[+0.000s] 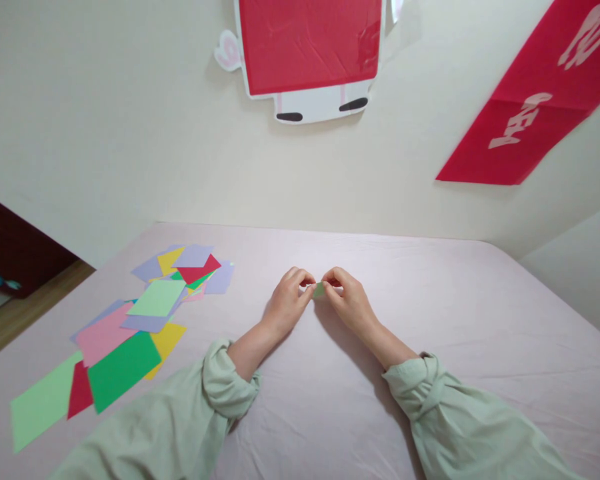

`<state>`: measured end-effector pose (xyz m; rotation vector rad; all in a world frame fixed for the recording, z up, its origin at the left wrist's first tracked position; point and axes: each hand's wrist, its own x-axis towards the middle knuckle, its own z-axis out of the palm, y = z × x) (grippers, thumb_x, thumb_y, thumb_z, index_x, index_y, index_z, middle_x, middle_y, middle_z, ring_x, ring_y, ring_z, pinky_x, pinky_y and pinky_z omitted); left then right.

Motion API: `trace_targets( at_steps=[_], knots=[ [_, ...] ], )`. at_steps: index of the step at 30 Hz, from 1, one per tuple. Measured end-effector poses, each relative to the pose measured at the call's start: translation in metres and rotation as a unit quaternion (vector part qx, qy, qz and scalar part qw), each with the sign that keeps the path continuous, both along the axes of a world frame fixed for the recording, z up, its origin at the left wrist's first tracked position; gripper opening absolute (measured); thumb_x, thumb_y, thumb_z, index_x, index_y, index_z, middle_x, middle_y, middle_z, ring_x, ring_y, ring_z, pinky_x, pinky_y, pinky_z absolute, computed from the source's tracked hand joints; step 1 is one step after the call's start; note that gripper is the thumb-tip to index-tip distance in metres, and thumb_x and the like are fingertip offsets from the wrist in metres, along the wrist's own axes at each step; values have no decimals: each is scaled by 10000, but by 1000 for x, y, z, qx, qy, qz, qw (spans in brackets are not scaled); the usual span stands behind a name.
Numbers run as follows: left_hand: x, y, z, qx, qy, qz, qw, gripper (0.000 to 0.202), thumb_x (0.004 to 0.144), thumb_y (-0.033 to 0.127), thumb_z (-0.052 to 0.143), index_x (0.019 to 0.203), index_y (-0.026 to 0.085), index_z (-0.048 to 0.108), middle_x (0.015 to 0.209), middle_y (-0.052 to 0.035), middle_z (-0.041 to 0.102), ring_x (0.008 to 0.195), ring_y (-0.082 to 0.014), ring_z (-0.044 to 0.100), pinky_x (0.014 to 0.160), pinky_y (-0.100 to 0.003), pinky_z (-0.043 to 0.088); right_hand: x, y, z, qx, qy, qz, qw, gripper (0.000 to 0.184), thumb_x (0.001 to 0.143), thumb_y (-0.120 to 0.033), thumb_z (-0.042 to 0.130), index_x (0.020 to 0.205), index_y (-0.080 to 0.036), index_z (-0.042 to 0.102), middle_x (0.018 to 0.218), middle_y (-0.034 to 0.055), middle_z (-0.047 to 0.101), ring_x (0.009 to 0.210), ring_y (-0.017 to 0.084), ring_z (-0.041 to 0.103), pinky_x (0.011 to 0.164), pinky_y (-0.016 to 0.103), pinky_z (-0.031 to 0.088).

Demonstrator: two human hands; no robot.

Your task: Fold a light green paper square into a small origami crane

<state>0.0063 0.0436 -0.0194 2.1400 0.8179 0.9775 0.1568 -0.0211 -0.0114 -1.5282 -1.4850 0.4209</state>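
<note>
A small piece of light green paper (319,291) is held between my two hands above the middle of the pale pink cloth (330,413). My left hand (289,298) pinches its left edge with thumb and fingertips. From the other side, my right hand (349,298) pinches the right edge the same way. Most of the paper is hidden behind my fingers, so I cannot tell its full shape or whether it is folded.
Loose coloured paper sheets lie overlapping at the left, among them a dark green sheet (124,371), a pink sheet (105,333) and a light green sheet (45,400). Behind the cloth rises a wall (130,133) with a red banner (520,113) and a red-and-white cutout (310,47).
</note>
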Motion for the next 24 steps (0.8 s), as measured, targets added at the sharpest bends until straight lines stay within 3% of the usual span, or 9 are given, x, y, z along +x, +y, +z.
trace_targets(
  at_steps=[3,8,16,24],
  knots=[
    [1,0,1,-33,-22,4,999,90,854,164,557,767,187,568,807,-5,579,804,-146,557,750,-273,453,-3,0,0,5,27,17,999,80,824,-216,476,793,-207,549,794,11,600,772,170,565,738,302,455],
    [3,1,-2,-87,-43,-2,995,79,861,190,553,785,185,570,809,-1,581,793,-138,568,733,-259,466,-1,2,-2,-2,81,15,997,79,827,-246,496,765,-208,528,735,-10,574,705,159,558,682,283,452],
    [1,-7,5,29,6,1,1000,68,856,144,539,845,210,548,863,-18,578,877,-175,551,809,-309,447,-6,-6,7,21,-146,-9,989,73,835,-171,480,808,-228,517,832,30,577,795,197,537,725,311,400],
    [0,-8,6,46,12,-5,999,89,858,132,523,829,212,548,859,-12,560,870,-172,535,797,-301,433,-8,-5,6,19,-134,-10,991,83,815,-152,478,794,-230,498,815,21,567,782,192,533,712,298,395]
  ],
)
